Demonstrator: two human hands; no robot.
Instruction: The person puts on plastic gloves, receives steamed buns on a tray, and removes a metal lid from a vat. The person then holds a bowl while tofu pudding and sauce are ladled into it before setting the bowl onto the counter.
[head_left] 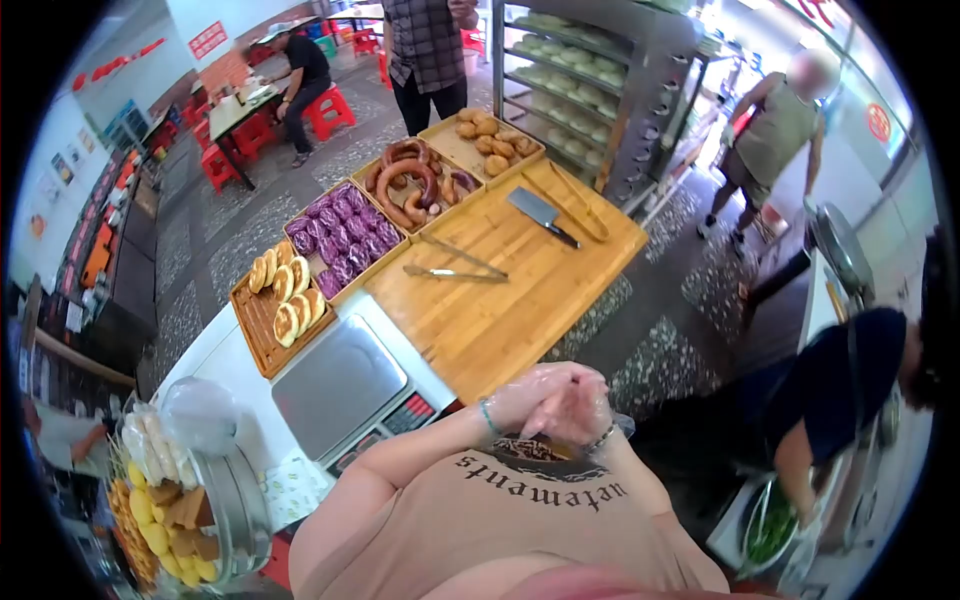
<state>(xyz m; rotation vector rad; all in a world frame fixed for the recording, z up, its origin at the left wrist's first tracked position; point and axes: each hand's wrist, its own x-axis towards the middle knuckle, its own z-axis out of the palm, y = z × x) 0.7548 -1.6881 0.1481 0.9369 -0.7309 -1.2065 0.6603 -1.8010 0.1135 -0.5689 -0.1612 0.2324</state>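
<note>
My left hand (pixel 524 397), with a teal band at the wrist, is pressed against my right hand (pixel 583 411) in front of my shirt. Both seem to wear clear plastic gloves. Their fingers are closed together; whatever may be between them is hidden. Just beyond lies a wooden board (pixel 540 310). On it rest metal tongs (pixel 458 273), a cleaver (pixel 533 207) and wooden-coloured tongs (pixel 570 203). A digital scale (pixel 345 372) stands left of my hands. Behind the board are trays of flat cakes (pixel 292 298), purple wrapped pieces (pixel 345 235), sausages (pixel 420 185) and browned buns (pixel 492 142).
At lower left, a round steamer (pixel 235 510) holds yellow and brown food. A tall rack (pixel 590 85) of pale buns stands beyond the board. A co-worker (pixel 835 385) reaches over a basin of greens (pixel 770 522) at right. Other people stand and sit farther off.
</note>
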